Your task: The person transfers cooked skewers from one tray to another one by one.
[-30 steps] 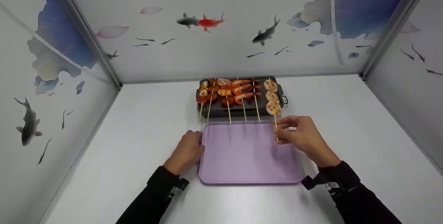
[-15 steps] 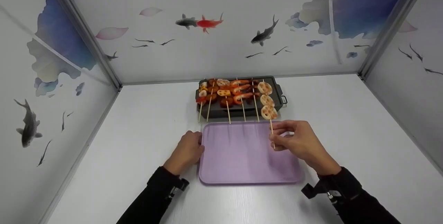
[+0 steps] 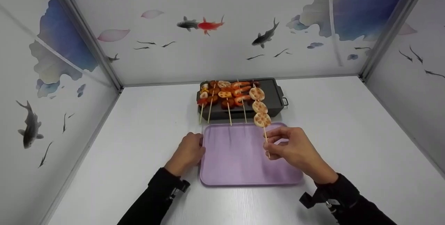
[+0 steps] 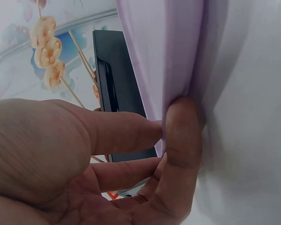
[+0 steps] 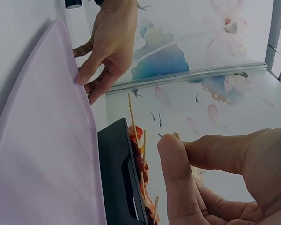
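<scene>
My right hand (image 3: 293, 150) pinches the bamboo stick of a lotus root skewer (image 3: 259, 107), three browned round slices in a row. The slices overlap the grill's front and the tray's back edge in the head view; the left wrist view shows the skewer (image 4: 48, 50) raised above the tray's level. With thumb and fingers, my left hand (image 3: 187, 151) grips the left rim of a flat purple tray (image 3: 233, 159). In the left wrist view a finger lies under the tray's edge (image 4: 182, 51).
Behind the tray stands a dark tabletop grill (image 3: 273, 93) with a small handle at its right. Several skewers lie on its left and middle: shrimp (image 3: 241, 91), other lotus and meat-like pieces (image 3: 226, 94). White walls with painted fish enclose the white table (image 3: 156, 113).
My right hand has moved left and toward me with the lotus root skewer, which has left the grill's right side and now covers part of a dark skewer. My left hand stays at the tray.
</scene>
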{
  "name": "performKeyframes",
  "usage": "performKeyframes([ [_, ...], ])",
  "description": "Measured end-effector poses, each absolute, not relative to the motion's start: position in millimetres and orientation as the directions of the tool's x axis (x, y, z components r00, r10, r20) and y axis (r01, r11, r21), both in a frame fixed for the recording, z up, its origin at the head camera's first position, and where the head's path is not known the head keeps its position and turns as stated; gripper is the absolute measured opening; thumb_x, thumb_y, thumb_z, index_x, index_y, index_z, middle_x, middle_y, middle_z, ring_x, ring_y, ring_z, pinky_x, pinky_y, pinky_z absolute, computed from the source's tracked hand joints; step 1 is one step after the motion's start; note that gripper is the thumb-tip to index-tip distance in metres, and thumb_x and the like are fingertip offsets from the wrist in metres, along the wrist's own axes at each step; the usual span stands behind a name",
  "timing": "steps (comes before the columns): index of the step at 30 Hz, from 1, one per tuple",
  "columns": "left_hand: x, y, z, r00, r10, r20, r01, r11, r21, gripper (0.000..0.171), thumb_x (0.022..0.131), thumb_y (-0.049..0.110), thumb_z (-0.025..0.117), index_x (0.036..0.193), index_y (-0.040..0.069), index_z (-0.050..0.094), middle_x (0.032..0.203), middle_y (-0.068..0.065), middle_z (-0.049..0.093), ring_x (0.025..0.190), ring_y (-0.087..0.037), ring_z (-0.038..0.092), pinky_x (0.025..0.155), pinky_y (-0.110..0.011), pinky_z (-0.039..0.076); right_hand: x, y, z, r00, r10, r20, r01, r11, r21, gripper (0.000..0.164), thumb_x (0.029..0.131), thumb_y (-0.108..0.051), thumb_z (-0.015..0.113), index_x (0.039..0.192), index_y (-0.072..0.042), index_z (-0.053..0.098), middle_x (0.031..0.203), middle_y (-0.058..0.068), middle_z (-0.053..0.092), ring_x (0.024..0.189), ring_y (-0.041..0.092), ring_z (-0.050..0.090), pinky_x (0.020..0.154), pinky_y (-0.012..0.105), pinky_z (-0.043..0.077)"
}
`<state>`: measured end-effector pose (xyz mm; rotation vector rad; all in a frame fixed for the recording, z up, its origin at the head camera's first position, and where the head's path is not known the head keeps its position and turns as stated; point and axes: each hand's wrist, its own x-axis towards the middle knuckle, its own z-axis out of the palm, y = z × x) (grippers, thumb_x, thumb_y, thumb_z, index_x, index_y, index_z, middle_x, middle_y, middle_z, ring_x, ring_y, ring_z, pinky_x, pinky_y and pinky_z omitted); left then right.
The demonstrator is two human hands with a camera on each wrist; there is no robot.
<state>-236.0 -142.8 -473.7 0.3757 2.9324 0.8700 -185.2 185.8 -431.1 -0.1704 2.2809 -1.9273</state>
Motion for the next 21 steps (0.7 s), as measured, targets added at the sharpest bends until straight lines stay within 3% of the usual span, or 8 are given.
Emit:
performKeyframes([
  [12,-237,-143,-473,-0.970,0.241,-0.009,0.190,0.788,0.585,0.008,0.088,-0.003,0.061,0.082,0.002,0.061,0.079,-0.008,0.054,0.074,-0.022,0.051,0.059,-0.033,0.044,-178,177,-432,-0.973,-0.228,-0.040,0.009,0.135,-0.991,0.036,0.081,-0.003,0.084,0.111,0.006,0.067,0.094,0.023,0.069,0.076,0.035,0.073,0.070,0.047,0.061],
  [21,-236,-144,-474,-0.970,0.243,0.000,0.199,0.792,0.577,0.010,0.087,-0.003,0.060,0.080,0.003,0.061,0.077,-0.007,0.054,0.072,-0.022,0.052,0.059,-0.033,0.045,-172,170,-435,-0.966,-0.252,-0.060,0.013,0.183,-0.983,0.034,0.082,-0.004,0.083,0.110,0.006,0.068,0.093,0.020,0.069,0.075,0.034,0.074,0.069,0.045,0.061],
])
